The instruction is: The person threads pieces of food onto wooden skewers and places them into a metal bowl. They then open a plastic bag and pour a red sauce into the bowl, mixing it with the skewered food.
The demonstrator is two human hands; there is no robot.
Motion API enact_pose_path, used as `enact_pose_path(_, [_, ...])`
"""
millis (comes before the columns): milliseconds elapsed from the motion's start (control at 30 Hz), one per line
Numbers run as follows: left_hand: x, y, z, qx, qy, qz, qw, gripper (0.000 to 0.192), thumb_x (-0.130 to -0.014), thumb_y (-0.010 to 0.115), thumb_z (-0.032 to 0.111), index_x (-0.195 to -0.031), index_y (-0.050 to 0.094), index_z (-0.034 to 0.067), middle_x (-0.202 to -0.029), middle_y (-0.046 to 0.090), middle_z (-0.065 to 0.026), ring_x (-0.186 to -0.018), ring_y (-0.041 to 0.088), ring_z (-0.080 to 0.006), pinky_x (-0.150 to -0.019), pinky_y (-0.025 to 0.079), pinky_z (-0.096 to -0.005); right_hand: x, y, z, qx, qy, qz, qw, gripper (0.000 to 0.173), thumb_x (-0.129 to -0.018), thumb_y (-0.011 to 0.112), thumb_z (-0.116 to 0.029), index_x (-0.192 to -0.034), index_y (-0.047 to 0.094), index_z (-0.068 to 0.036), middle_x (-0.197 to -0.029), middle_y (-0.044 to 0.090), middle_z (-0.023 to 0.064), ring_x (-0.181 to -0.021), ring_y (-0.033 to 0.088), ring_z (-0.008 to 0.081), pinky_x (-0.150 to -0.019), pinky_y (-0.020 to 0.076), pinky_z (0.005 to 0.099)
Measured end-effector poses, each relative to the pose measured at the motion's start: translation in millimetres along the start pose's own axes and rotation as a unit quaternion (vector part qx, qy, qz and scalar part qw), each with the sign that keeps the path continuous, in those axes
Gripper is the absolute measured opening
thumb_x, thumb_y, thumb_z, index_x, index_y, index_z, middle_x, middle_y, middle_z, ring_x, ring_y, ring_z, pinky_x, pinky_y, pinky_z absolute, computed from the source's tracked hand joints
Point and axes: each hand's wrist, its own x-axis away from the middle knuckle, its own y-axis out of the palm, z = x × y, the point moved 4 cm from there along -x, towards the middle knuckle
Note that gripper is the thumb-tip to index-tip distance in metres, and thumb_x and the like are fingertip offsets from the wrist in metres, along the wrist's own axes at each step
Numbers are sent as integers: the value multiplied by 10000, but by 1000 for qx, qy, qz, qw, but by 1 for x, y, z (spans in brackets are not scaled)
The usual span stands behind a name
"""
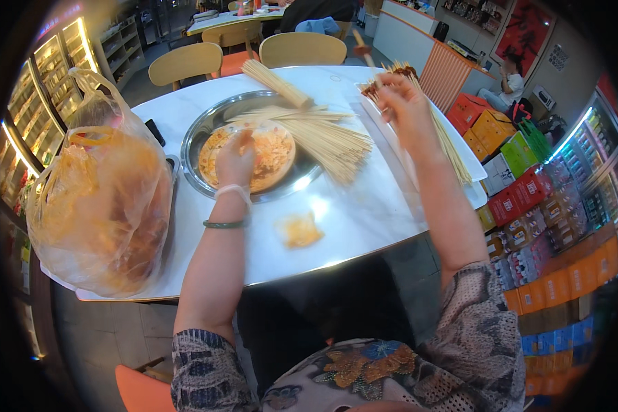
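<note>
My right hand [402, 110] holds a bamboo skewer [369, 61] with a dark reddish-brown piece of food near its far end. It is above a long white tray [476, 172], where several filled skewers [391, 80] lie with their bare sticks towards me. My left hand [237, 157] is over a shallow bowl [283, 154] with reddish-orange contents. Its fingers are partly hidden and blurred. The bowl sits inside a round steel basin [189, 154]. Loose bamboo skewers [335, 141] fan across the basin's right rim, and a tight bundle of skewers [277, 83] lies at its far edge.
A large knotted plastic bag [103, 206] stands on the table's left, with a dark phone-like object [155, 132] behind it. A crumpled yellowish piece [299, 230] lies near the front edge. Wooden chairs [303, 49] stand beyond the table; stacked boxes and a seated person [510, 82] are to the right.
</note>
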Motion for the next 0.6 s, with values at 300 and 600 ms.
enact_pose_path(300, [0,5,-5,105,-38,-42,993,228,-911,618,90,-1108,701,9,-1037,714,-136,-849,692,-194,-665,602,-294,-90,-117,-1,483,-43,102,869,201,-876,668,-124,-1074,698,-108,-790,673,57,-715,633,130,-648,508,321])
enact_pose_path(600, [2,5,-9,183,-67,-57,979,211,-910,626,59,-1096,700,-7,-1010,706,-131,-880,668,-158,-643,603,-276,-104,-112,31,662,-65,130,735,216,-868,604,-110,-1040,725,-158,-980,713,149,-961,680,329,-817,535,445])
